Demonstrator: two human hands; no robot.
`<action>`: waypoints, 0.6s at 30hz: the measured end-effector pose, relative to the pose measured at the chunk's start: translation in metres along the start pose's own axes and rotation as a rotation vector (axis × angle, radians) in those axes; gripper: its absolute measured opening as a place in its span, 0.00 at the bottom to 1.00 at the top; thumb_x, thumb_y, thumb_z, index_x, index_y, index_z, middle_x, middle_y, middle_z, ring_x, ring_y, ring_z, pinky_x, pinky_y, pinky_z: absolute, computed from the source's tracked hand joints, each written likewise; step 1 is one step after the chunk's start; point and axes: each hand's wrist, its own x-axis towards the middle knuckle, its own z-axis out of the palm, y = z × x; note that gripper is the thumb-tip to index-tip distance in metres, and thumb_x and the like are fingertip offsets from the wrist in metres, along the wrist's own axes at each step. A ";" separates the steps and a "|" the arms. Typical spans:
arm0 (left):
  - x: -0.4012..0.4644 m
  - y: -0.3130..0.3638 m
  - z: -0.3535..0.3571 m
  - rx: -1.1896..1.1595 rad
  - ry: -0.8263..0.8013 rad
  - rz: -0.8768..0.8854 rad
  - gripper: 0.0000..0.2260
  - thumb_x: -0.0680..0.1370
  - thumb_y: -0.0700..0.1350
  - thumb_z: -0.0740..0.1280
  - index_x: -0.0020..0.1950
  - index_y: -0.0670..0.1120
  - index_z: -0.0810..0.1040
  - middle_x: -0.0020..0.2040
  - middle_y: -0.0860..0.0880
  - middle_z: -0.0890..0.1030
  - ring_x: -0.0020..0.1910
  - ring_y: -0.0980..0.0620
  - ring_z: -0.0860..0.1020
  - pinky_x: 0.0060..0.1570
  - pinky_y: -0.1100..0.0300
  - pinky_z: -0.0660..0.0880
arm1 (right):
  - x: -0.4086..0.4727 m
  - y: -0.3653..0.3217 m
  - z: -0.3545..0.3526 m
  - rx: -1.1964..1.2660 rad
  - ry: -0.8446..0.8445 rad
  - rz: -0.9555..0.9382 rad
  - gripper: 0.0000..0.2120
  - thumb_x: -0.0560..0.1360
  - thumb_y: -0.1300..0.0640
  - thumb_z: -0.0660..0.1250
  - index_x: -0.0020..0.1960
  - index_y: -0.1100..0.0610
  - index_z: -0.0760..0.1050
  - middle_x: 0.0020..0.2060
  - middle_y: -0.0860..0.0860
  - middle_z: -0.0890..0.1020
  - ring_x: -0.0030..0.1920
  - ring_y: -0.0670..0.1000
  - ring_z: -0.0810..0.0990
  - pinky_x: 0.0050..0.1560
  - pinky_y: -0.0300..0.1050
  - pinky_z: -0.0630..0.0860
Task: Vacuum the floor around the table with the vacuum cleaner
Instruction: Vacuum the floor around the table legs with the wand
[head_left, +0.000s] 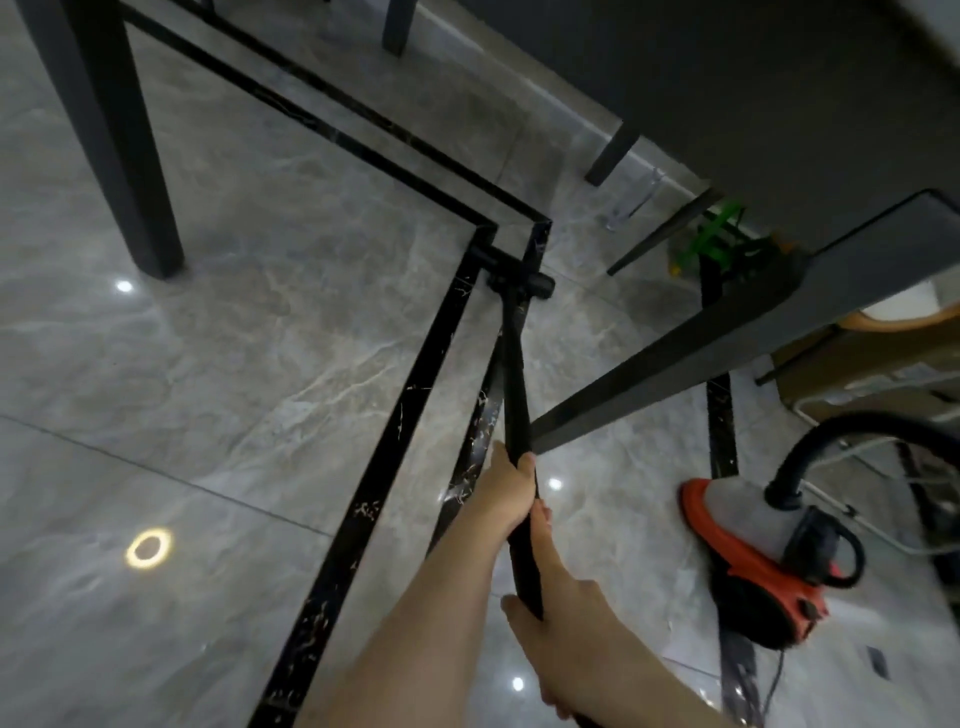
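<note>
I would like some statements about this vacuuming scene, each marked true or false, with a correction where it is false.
1. Both hands grip the black wand. True: the left hand is further down it, the right hand nearer the body.
2. The floor nozzle is lifted high above the tabletop. False: it is down at the grey tile floor, near the corner of the black inlay strips.
3. The vacuum cleaner body is blue. False: it is red-orange and grey, with a black hose.
4. The vacuum cleaner body is on the floor at the right. True.
</note>
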 end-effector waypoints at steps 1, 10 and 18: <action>-0.008 0.003 0.005 0.019 -0.021 -0.015 0.28 0.80 0.59 0.52 0.79 0.53 0.54 0.66 0.40 0.77 0.56 0.45 0.81 0.62 0.48 0.75 | -0.013 -0.003 -0.006 0.038 -0.007 0.020 0.45 0.84 0.53 0.59 0.73 0.32 0.22 0.54 0.59 0.82 0.25 0.47 0.79 0.28 0.42 0.80; -0.066 0.094 -0.029 0.201 -0.132 0.095 0.31 0.81 0.63 0.53 0.80 0.51 0.54 0.77 0.46 0.65 0.73 0.44 0.68 0.72 0.46 0.65 | 0.036 -0.052 -0.133 0.217 0.121 0.017 0.39 0.82 0.55 0.64 0.82 0.45 0.41 0.34 0.58 0.79 0.27 0.51 0.77 0.26 0.44 0.76; -0.119 0.032 -0.060 -0.057 0.051 0.045 0.16 0.82 0.54 0.56 0.66 0.49 0.73 0.53 0.51 0.81 0.49 0.52 0.79 0.42 0.61 0.72 | 0.035 -0.072 -0.096 0.095 0.110 0.048 0.43 0.81 0.57 0.64 0.81 0.40 0.37 0.44 0.56 0.78 0.30 0.54 0.79 0.24 0.44 0.76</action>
